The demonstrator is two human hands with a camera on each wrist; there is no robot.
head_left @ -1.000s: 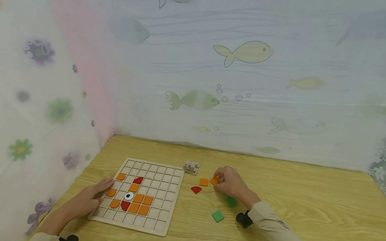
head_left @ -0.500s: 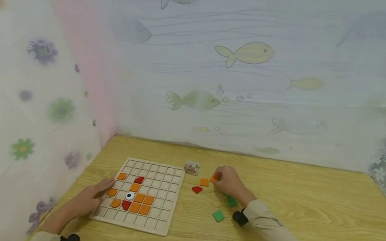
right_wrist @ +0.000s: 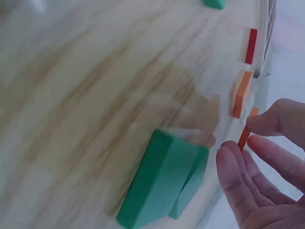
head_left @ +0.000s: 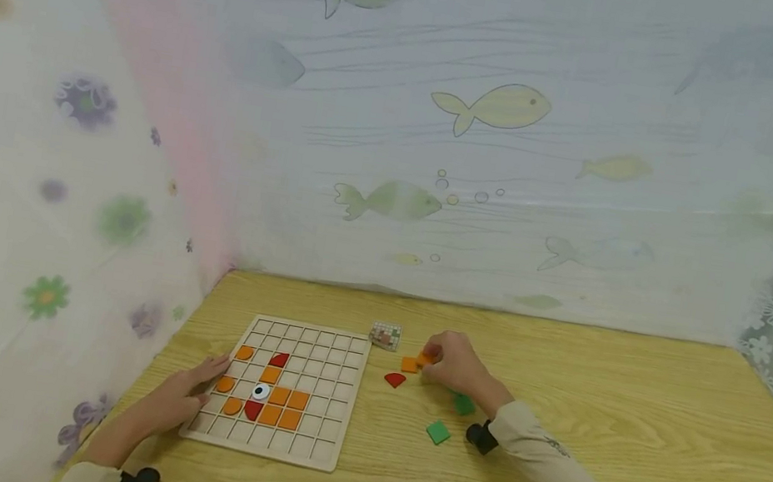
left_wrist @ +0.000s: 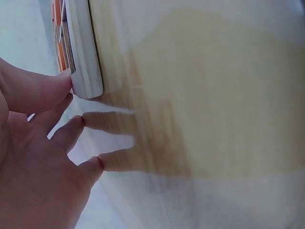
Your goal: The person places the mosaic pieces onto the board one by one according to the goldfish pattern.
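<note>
My left hand (head_left: 174,397) rests at the left edge of a pale wooden grid board (head_left: 336,389). In the left wrist view its thumb touches the board's rim, and the fingertips lie on the table. Orange squares, orange round pieces, red pieces and a white eye piece (head_left: 260,391) sit in the grid. To the right of the board, my right hand (head_left: 456,363) pinches an orange square tile (right_wrist: 244,136) between thumb and fingers. A second orange tile (head_left: 409,365) lies beside it on the table, and a red fan-shaped piece (head_left: 395,380) lies nearer the board.
Green pieces (right_wrist: 157,183) lie under the right wrist, one partly over another. A separate green tile (head_left: 438,432) is closer to the front. A small patterned card (head_left: 385,335) lies by the board's back right corner. Printed curtains border the wooden table (head_left: 604,402).
My right hand has shifted slightly left with the orange tile, bringing it against the other orange tile. The left hand and the board stay in place.
</note>
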